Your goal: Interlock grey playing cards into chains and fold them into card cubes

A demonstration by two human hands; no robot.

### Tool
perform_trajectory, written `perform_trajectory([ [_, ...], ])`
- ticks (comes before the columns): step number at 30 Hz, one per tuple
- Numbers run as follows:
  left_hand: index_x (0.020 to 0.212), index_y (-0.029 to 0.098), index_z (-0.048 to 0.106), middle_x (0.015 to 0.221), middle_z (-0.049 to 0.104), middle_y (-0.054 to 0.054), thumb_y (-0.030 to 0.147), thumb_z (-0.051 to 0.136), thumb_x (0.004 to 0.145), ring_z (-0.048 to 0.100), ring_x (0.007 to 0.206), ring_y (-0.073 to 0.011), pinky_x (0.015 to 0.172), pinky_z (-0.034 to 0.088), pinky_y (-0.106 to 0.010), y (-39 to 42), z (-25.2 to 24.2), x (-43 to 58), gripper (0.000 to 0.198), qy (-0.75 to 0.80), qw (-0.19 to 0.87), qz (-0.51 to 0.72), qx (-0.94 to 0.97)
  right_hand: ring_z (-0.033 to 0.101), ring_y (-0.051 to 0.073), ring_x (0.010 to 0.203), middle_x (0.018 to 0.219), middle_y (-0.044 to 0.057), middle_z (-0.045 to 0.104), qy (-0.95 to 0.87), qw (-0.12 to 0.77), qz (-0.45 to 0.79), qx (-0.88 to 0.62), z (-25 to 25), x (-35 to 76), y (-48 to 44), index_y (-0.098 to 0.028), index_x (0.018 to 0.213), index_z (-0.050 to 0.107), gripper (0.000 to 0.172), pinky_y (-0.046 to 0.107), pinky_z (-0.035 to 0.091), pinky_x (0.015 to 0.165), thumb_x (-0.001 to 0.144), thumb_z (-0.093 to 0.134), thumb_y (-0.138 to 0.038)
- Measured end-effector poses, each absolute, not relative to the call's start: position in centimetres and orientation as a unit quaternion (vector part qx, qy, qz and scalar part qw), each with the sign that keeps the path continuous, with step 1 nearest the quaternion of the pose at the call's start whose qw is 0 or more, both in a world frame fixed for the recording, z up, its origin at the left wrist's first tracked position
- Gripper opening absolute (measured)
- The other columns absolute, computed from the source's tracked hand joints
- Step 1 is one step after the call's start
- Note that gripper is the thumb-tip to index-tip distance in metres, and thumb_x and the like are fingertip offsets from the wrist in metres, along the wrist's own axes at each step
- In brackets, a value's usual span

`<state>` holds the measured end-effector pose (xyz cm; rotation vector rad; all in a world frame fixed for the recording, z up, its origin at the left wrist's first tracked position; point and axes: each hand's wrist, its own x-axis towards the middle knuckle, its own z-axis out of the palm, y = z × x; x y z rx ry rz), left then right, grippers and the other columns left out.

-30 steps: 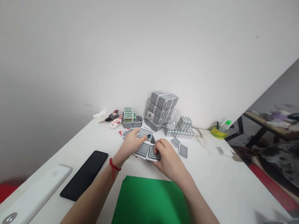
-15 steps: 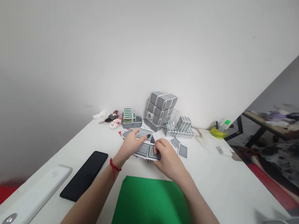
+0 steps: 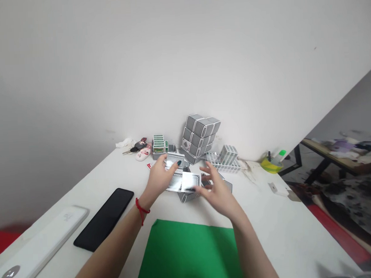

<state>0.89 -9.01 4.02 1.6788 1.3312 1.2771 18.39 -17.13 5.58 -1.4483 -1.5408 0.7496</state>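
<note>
My left hand (image 3: 159, 176) pinches a piece made of joined playing cards (image 3: 176, 183), with patterned grey-and-white backs up and light glaring off them. The dark-nailed thumb lies over the upper card. At the piece's right edge, my right hand (image 3: 217, 191) has its fingers spread; whether a fingertip touches the card there I cannot tell. Just below the piece shows a folded grey card block (image 3: 188, 196) on the table. Behind the hands stands a tower of folded playing cards (image 3: 200, 134), leaning near the wall. Loose cards (image 3: 228, 186) lie partly hidden behind my right hand.
Small green-and-white boxes (image 3: 159, 143) stand left of the tower, beside keys with charms (image 3: 141, 147). Boxes in clear wrap (image 3: 227, 155) sit right. A black phone (image 3: 104, 218), white device (image 3: 42, 247), green sheet (image 3: 190, 253) and yellow tape roll (image 3: 271, 166) are on the white table.
The joined cards have tipped up and catch the light, uncovering the grey block below. My right hand has let go of their right side and spread its fingers, moving slightly right.
</note>
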Motion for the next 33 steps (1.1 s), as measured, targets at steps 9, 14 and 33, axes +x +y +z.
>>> perform_trajectory([
  [9, 0.11, 0.021, 0.046, 0.089, 0.064, -0.004, 0.043, 0.052, 0.08, 0.061, 0.074, -0.0195, 0.067, 0.045, -0.029, -9.4, 3.5, 1.5, 0.038, 0.468, 0.376, 0.526, 0.602, 0.055, 0.01, 0.042, 0.06, 0.004, 0.067, -0.514, 0.45, 0.566, -0.462, 3.9, 17.3, -15.0, -0.017, 0.062, 0.055, 0.04, 0.021, 0.043, 0.042, 0.066, 0.062, -0.056],
  [14, 0.111, 0.02, 0.046, 0.094, 0.063, -0.006, 0.044, 0.05, 0.081, 0.06, 0.081, -0.0208, 0.074, 0.044, -0.032, -8.9, 3.0, 1.6, 0.038, 0.467, 0.371, 0.513, 0.617, 0.057, 0.012, 0.043, 0.056, 0.004, 0.065, -0.514, 0.441, 0.572, -0.462, 3.9, 17.3, -14.8, -0.017, 0.061, 0.054, 0.043, 0.023, 0.046, 0.045, 0.065, 0.062, -0.059],
  [33, 0.111, 0.02, 0.053, 0.108, 0.062, -0.008, 0.041, 0.058, 0.072, 0.057, 0.097, -0.0277, 0.081, 0.044, -0.035, -7.6, 4.2, -1.2, 0.045, 0.512, 0.336, 0.457, 0.645, 0.037, 0.034, 0.116, 0.126, 0.016, 0.048, -0.495, 0.202, 0.055, -0.843, -7.1, 28.8, -10.0, -0.02, 0.132, 0.038, 0.061, 0.053, 0.028, 0.088, 0.077, 0.051, -0.044],
])
